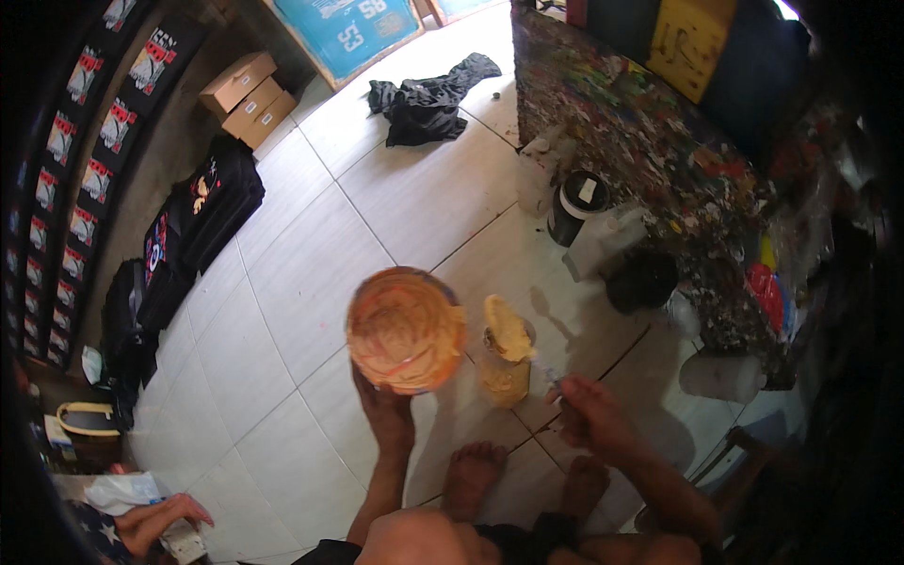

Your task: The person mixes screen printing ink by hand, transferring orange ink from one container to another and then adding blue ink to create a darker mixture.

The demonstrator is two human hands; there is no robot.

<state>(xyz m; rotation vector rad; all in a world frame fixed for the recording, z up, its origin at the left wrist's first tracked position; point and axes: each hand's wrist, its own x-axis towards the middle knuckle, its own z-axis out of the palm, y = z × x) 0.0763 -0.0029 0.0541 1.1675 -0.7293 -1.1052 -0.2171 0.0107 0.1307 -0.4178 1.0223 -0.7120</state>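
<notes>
My left hand [384, 407] grips a round tub [407, 330] from below, tipped so its open mouth faces up at me. Thick orange-yellow paste coats its inside. In my right hand [595, 419] is the handle of a spoon [509, 328], its head heaped with the same paste. The spoon's head is over the mouth of a small clear plastic jar [506, 381] on the tiled floor, just ahead of my feet. Yellowish paste shows through the jar's wall. Whether the spoon touches its rim I cannot tell.
A paint-crusted table [650, 132] stands at the right, with a black-and-white container [576, 202] and several bottles beside it. Black cloth [428, 102] lies on the far floor. Cardboard boxes [247, 99] and black bags [202, 202] line the left. Another person's legs [155, 520] show lower left.
</notes>
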